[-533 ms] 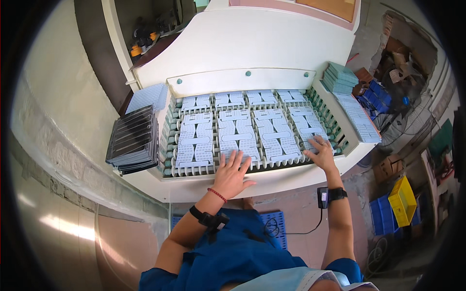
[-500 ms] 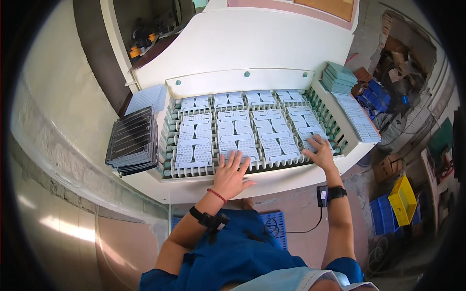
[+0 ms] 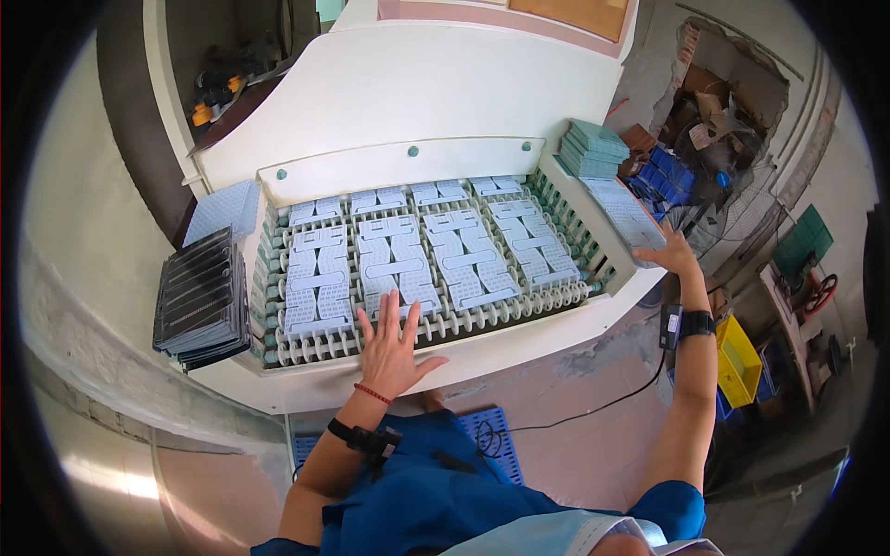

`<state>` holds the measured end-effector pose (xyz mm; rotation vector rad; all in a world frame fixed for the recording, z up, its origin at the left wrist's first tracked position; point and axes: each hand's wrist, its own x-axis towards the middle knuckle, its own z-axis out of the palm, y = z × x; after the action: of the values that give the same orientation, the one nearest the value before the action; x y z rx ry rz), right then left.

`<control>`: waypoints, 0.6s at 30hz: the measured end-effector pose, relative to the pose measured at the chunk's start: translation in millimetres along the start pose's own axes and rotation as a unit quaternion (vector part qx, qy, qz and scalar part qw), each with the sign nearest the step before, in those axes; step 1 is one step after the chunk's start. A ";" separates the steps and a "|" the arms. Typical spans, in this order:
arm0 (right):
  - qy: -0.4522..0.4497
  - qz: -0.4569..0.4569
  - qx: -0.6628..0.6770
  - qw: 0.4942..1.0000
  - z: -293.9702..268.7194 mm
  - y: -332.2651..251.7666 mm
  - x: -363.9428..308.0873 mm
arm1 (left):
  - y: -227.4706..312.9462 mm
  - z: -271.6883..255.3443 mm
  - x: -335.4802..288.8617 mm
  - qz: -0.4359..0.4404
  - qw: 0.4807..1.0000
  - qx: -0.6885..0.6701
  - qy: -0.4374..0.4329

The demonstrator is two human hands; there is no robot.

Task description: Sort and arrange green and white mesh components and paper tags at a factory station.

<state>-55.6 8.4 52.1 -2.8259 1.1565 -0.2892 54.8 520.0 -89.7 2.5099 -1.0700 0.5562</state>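
Two rows of four boards (image 3: 318,280), one behind the other, lie on the rollers (image 3: 556,298) in the machine (image 3: 399,93). At its front left corner lie racks (image 3: 199,296), with a sheet (image 3: 225,211) behind them. On its right edge, a stack (image 3: 593,148) sits behind a panel (image 3: 619,206); the right hand (image 3: 671,252) is at the panel's near end. The left hand (image 3: 387,357) is by the front edge, fingertips over the front row's second board from the left.

The pale panels (image 3: 471,259) look matt, the conveyor rollers (image 3: 320,349) plastic. The yellow bin (image 3: 735,361) is smooth plastic; the shirt (image 3: 426,496), cloth.
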 end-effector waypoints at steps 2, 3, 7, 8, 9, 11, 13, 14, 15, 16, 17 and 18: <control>-0.064 -0.027 0.061 0.996 7.8 12.9 21.2 | -1.3 -0.3 -2.1 0.004 1.000 0.004 0.004; -0.129 -0.046 0.123 0.983 9.7 17.7 28.9 | -2.2 0.1 -2.7 -0.001 1.000 0.004 0.006; -0.167 -0.009 0.087 0.982 -0.5 13.6 37.5 | -3.2 2.1 -5.5 0.007 1.000 0.001 0.010; -0.167 -0.010 0.087 0.982 1.9 13.0 38.9 | -3.3 2.2 -5.4 0.008 1.000 0.000 0.009; -0.142 -0.002 0.066 0.988 6.2 13.4 39.7 | -3.5 2.3 -5.8 0.008 1.000 -0.001 0.009; -0.116 0.004 0.043 0.992 -1.3 1.3 29.7 | -3.6 2.3 -6.6 0.015 1.000 0.001 0.009; -0.089 0.033 -0.051 0.994 -16.2 -28.3 6.6 | -4.1 2.1 -8.8 0.013 1.000 0.000 0.011; -0.087 0.032 -0.053 0.994 -18.4 -37.4 -3.0 | -4.0 2.4 -9.4 0.015 1.000 -0.003 0.011; -0.030 0.035 -0.092 0.995 -19.0 -44.9 -12.7 | -4.0 2.2 -10.3 0.013 1.000 -0.004 0.012; 0.028 0.035 -0.132 0.990 -19.4 -50.1 -18.4 | -4.5 1.2 -10.2 0.017 1.000 -0.007 0.006; 0.030 0.030 -0.133 0.990 -17.8 -51.8 -22.6 | -5.0 0.2 -10.3 0.019 1.000 -0.009 0.000; 0.062 0.015 -0.119 0.991 -14.6 -52.6 -27.5 | -5.5 1.4 -10.1 0.014 1.000 -0.009 0.002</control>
<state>-41.6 65.3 69.7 -3.0295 1.3401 -0.3503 52.7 529.0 -96.7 2.4820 -1.1055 0.5559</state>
